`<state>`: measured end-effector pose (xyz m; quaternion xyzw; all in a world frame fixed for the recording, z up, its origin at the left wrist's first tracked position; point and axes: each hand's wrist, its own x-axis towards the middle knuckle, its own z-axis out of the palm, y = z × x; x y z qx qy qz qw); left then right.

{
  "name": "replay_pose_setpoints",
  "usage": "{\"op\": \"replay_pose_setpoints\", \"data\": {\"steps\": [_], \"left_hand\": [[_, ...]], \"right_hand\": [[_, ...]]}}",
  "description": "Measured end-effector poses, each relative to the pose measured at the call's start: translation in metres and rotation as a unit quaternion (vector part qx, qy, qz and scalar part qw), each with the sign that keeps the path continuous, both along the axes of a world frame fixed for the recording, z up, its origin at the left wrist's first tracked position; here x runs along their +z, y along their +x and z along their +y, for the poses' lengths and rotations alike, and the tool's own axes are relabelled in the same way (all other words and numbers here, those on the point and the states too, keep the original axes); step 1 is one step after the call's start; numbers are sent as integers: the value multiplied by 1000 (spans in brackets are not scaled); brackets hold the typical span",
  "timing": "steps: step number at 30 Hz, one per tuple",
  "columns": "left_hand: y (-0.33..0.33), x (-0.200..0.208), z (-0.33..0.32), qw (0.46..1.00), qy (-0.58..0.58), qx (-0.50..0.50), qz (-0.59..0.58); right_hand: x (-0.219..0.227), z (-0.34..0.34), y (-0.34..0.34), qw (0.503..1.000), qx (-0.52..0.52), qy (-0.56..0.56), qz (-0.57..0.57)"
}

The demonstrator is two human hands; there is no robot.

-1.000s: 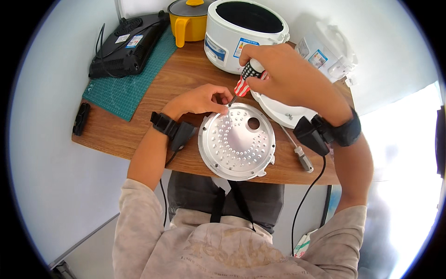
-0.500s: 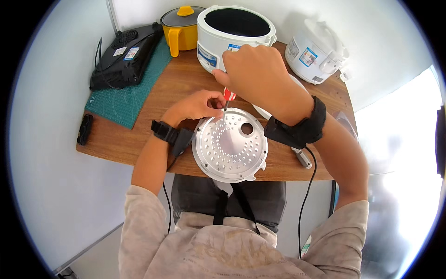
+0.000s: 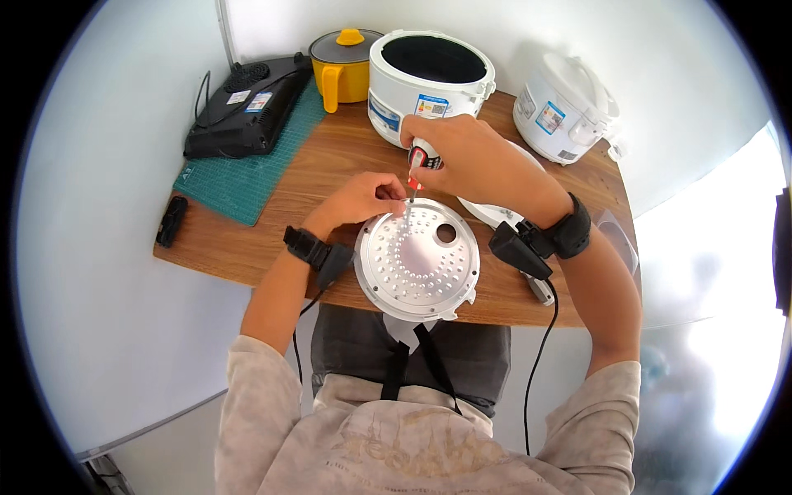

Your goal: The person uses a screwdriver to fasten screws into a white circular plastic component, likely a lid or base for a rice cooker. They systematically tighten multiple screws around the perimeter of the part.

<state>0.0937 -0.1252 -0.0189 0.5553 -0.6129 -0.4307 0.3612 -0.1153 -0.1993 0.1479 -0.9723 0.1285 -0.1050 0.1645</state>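
Note:
A round silver metal lid plate, dotted with dimples and pierced by one round hole, lies at the table's near edge. My right hand is closed around the handle of a red, white and black screwdriver. Its shaft points down at the plate's far rim. Beside the shaft, my left hand has its fingers curled, thumb and fingertips close together on that rim. Whatever they may pinch is too small to see. Small screws or screw holes show around the rim.
Behind my hands stands an open white rice cooker body; a closed white rice cooker is at right. A yellow pot stands at the back. A black appliance rests on a green cutting mat. A white part lies under my right forearm.
My right hand has tilted and lowered, so more of the screwdriver's handle shows. The tip stays at the plate's far rim, with my left hand still beside it. The whole view has shifted slightly.

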Motion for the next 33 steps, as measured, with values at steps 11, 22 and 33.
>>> {"op": "replay_pose_setpoints", "data": {"steps": [11,22,33], "left_hand": [[-20,-20,114,975,-68,210,30],[-50,-21,111,953,-134,261,-75],[-45,-23,112,959,-87,271,-20]], "right_hand": [[1,0,7,999,4,-18,-28],[-13,-6,13,986,-75,-112,-98],[-3,27,-10,976,-50,-5,-210]]}}
